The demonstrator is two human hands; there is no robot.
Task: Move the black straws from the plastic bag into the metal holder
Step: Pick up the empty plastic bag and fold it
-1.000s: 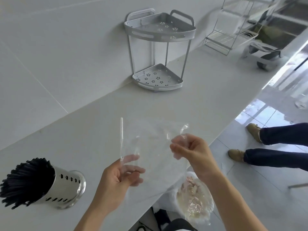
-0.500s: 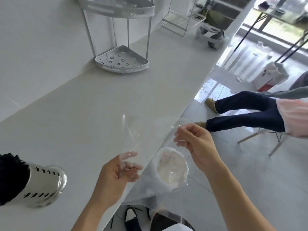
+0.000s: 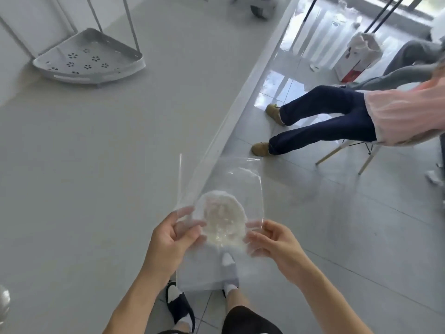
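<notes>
I hold a clear plastic bag point(image 3: 224, 179) stretched between both hands past the counter's front edge. My left hand point(image 3: 171, 239) grips its left side. My right hand point(image 3: 274, 242) pinches its right corner. No straws show inside the bag. Through it a white round bin with a liner point(image 3: 221, 220) shows on the floor below. Only a sliver of the metal holder point(image 3: 3, 307) remains at the bottom left edge; the black straws are out of view.
A grey corner shelf rack point(image 3: 89, 63) stands at the back left of the white counter point(image 3: 96, 165). A seated person's legs point(image 3: 320, 121) and a chair are on the tiled floor to the right. My feet in sandals point(image 3: 180, 307) are below.
The view has swung right and down, so the holder with straws slid out of frame. My hands carried the bag past the counter edge, above the bin, and my right hand dropped lower.
</notes>
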